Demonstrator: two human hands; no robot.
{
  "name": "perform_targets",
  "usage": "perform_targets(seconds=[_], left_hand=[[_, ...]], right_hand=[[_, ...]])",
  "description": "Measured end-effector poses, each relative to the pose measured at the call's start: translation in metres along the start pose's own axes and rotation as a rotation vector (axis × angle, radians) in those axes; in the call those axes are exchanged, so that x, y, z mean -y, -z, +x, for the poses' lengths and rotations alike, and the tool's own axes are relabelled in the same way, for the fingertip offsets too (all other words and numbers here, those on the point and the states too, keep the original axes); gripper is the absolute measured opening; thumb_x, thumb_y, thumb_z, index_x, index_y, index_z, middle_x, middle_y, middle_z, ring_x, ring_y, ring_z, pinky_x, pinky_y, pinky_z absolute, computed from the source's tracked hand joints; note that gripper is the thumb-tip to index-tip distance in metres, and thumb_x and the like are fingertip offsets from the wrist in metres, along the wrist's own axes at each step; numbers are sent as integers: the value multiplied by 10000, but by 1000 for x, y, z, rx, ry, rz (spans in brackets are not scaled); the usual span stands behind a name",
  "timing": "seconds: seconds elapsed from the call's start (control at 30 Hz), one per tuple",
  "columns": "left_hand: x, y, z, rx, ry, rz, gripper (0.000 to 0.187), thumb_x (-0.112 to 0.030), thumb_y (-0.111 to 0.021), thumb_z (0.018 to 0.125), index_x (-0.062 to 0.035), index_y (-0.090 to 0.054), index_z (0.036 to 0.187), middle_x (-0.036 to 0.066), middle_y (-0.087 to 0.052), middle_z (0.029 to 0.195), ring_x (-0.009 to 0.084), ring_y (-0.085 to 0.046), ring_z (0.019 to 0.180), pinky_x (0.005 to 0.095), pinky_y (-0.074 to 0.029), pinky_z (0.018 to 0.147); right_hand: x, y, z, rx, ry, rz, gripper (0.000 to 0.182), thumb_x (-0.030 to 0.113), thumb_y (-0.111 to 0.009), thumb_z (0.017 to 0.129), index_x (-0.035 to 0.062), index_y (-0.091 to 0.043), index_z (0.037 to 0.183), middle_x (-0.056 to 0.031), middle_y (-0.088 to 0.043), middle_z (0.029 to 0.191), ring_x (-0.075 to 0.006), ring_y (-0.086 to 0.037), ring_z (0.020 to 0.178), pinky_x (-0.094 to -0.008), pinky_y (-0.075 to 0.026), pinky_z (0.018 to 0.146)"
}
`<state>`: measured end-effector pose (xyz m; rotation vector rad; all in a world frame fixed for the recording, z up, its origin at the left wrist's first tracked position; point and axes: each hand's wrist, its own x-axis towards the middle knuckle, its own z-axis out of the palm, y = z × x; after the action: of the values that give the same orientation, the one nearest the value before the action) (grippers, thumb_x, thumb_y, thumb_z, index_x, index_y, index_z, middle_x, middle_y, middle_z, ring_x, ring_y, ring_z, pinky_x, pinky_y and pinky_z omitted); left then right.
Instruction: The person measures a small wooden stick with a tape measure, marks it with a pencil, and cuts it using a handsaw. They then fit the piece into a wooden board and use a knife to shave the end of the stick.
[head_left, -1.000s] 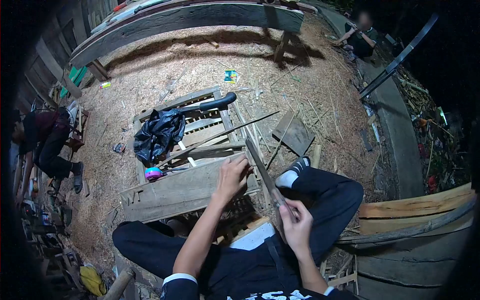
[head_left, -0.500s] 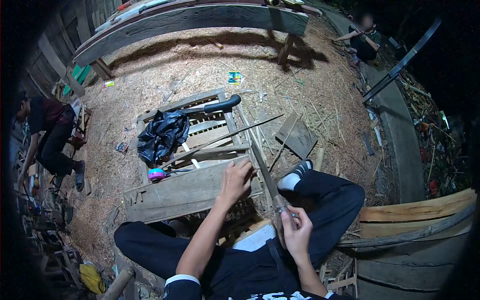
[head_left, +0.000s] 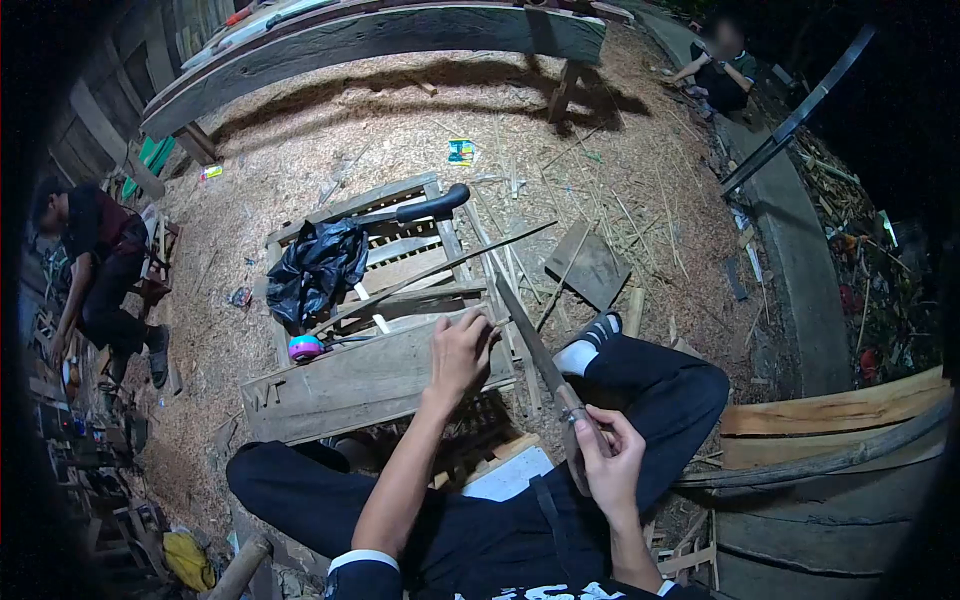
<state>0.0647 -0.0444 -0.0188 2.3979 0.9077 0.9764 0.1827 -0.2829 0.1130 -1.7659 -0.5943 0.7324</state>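
Dark steel shows in the head view as the blade of a long knife (head_left: 541,358), its handle clamped in the fingers of the right hand (head_left: 612,458), the blade slanting up and to the left. Across it, the left hand (head_left: 460,352) has its fingers bent and pinched together on a short pale strip (head_left: 501,323) that points at the blade. Just left of and below the left fingers lies a wide grey plank (head_left: 345,388) with a few nails (head_left: 267,394) at its far left end, and on its upper edge a pink and blue round thing (head_left: 305,347). Beyond those fingers, a long thin stick (head_left: 440,275) crosses the slatted frame (head_left: 447,240) at a slant, a crumpled black bag (head_left: 318,268) covers its left part, and a tool with a black curved handle (head_left: 433,204) lies over its far side. Ahead of the right fingers are a shod foot (head_left: 595,335) and a square board (head_left: 590,268) on the shavings; well apart to their right, a bent branch (head_left: 815,467) rests over sawn boards (head_left: 835,415). Far ahead of both hands stands a long bench (head_left: 380,50); one person (head_left: 105,265) bends over at the far left, another (head_left: 725,80) sits at the upper right
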Motion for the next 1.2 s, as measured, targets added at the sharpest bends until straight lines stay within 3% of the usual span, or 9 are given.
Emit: perform_targets(seconds=[0.17,0.3,0.67,0.97,1.07,1.1,1.2], left_hand=[[-10,4,-8,-23,-17,142,116,-213,-736,941,-117,-678,974,62,-673,994,270,-663,845,429,-392,850],[-10,4,-7,1,-10,137,122,-205,-742,931,-116,-689,996,55,-693,1036,242,-691,914,431,-408,859],[-10,1,-4,-11,-78,169,137,-174,-733,912,-72,-659,967,76,-666,1040,276,-660,901,420,-458,812],[-4,1,1,73,35,38,191,-142,-766,873,-56,-663,1010,101,-666,998,359,-626,823,465,-489,723],[-7,2,-1,57,-11,-26,179,-143,-763,876,-59,-654,991,106,-653,959,372,-615,795,461,-481,710],[-8,2,-2,49,-6,-13,178,-140,-763,875,-58,-650,985,110,-646,955,371,-616,798,456,-477,707],[-8,3,-1,12,8,11,182,-133,-764,866,-55,-642,977,113,-639,947,361,-623,806,450,-465,703]], right_hand=[[-22,-40,21,-26,108,95,238,117,-714,1018,-44,-680,1191,-41,-700,1002,-38,-614,775,-216,-477,644],[-42,-60,30,-30,124,97,262,164,-698,1033,-32,-659,1202,-18,-685,864,-42,-590,691,-240,-445,573],[-50,-66,33,-34,83,82,280,197,-687,1040,-29,-645,1200,-14,-668,805,-43,-572,660,-247,-415,554],[-38,-42,10,-6,-27,75,295,216,-696,1040,-33,-644,1189,-21,-677,846,-51,-590,689,-246,-447,579],[-45,-53,22,-27,88,77,276,201,-691,1040,-36,-648,1175,-27,-684,872,-53,-600,684,-243,-450,575],[-43,-54,27,13,-24,113,263,195,-687,1041,-34,-655,1165,-30,-690,884,-59,-630,729,-239,-465,595],[-43,-44,13,12,-73,104,262,195,-686,1041,-34,-657,1164,-28,-688,890,-58,-635,750,-236,-470,607]])
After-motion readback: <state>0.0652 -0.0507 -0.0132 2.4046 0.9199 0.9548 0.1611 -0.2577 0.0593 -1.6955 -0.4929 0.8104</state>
